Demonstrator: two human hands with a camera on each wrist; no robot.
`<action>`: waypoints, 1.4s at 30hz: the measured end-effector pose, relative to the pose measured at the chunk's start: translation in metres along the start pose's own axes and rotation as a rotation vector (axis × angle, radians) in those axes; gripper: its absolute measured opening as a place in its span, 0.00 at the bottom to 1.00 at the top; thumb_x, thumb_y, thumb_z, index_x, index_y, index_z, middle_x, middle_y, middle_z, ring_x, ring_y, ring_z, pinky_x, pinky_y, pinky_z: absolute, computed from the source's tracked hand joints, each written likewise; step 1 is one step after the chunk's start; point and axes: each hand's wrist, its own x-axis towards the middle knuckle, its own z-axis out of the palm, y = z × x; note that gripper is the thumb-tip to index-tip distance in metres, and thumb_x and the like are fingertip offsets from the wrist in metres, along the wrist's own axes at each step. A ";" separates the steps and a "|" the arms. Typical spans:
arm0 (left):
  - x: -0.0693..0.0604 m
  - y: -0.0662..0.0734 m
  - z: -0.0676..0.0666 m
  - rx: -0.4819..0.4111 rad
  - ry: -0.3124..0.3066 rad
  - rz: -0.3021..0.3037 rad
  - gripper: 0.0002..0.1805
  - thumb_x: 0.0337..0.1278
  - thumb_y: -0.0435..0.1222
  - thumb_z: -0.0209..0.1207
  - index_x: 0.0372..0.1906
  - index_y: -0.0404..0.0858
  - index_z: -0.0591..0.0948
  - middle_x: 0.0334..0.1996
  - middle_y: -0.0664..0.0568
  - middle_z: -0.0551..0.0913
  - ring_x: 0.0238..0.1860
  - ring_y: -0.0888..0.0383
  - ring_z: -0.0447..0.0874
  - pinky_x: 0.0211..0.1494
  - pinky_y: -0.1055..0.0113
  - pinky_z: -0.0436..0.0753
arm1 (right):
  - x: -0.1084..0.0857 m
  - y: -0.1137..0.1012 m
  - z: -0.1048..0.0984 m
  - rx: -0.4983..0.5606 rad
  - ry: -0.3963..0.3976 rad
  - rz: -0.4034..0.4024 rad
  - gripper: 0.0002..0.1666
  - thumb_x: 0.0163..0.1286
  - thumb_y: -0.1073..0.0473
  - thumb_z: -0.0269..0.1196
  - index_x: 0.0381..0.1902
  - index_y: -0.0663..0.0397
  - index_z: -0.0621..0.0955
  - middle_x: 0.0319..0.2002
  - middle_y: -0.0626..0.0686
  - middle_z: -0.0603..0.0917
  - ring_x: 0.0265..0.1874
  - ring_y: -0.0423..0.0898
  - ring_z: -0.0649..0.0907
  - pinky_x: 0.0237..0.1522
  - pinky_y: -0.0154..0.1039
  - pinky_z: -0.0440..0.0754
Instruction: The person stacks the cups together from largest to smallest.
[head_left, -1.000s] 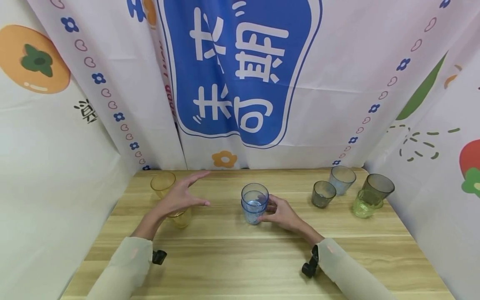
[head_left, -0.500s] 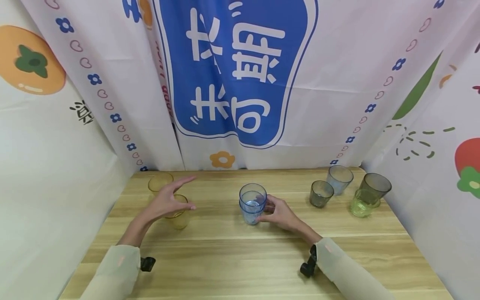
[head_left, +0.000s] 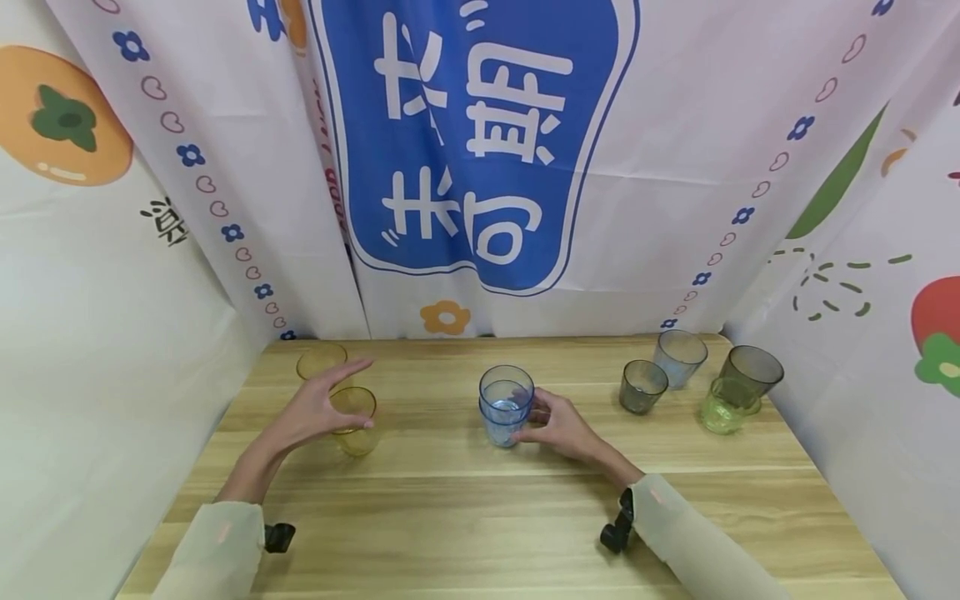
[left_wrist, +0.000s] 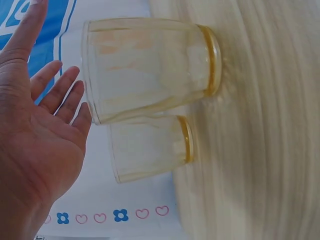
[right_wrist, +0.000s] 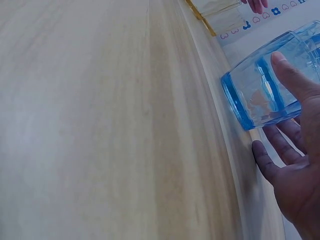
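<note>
Two nested blue glasses [head_left: 501, 429] stand upright mid-table. My right hand [head_left: 566, 431] holds the stack from the right, its thumb against the side [right_wrist: 295, 77] in the right wrist view. At the left, my left hand [head_left: 303, 417] is beside the nearer yellow glass [head_left: 358, 440], thumb and fingers spread apart near its rim. In the left wrist view the fingers [left_wrist: 62, 90] lie by the rim of that yellow glass [left_wrist: 145, 70]; whether they touch it I cannot tell. Behind it stands a second yellow glass [head_left: 322, 354], partly hidden by the hand in the head view.
At the right of the wooden table [head_left: 480, 525] stand a small grey glass [head_left: 642, 392], a pale blue glass [head_left: 681, 362], a larger dark grey glass [head_left: 757, 367] and a green glass [head_left: 723, 415]. A printed curtain [head_left: 637, 250] hangs along the back edge.
My left hand has moved left and slightly down, from the right of the yellow glasses to beside the nearer one. My right hand and the blue stack have stayed in place.
</note>
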 end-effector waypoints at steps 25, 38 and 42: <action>-0.021 -0.029 0.000 0.012 -0.026 -0.004 0.55 0.43 0.40 0.85 0.79 0.36 0.70 0.79 0.35 0.66 0.78 0.31 0.62 0.78 0.54 0.70 | 0.000 -0.004 0.000 -0.001 0.007 -0.005 0.45 0.58 0.61 0.82 0.71 0.61 0.76 0.63 0.62 0.84 0.59 0.60 0.86 0.65 0.53 0.85; -0.022 -0.036 0.002 -0.015 -0.036 -0.008 0.52 0.45 0.38 0.83 0.77 0.34 0.71 0.77 0.40 0.71 0.76 0.36 0.66 0.72 0.80 0.65 | 0.000 -0.004 0.001 0.008 0.005 -0.007 0.44 0.59 0.62 0.82 0.71 0.63 0.76 0.63 0.63 0.84 0.60 0.61 0.86 0.66 0.56 0.84; -0.022 -0.038 0.002 -0.054 -0.044 -0.001 0.51 0.46 0.37 0.83 0.77 0.33 0.71 0.77 0.39 0.71 0.75 0.36 0.67 0.69 0.88 0.61 | 0.001 -0.004 0.000 0.008 0.004 -0.010 0.45 0.59 0.62 0.81 0.71 0.63 0.76 0.64 0.63 0.84 0.60 0.61 0.85 0.67 0.56 0.83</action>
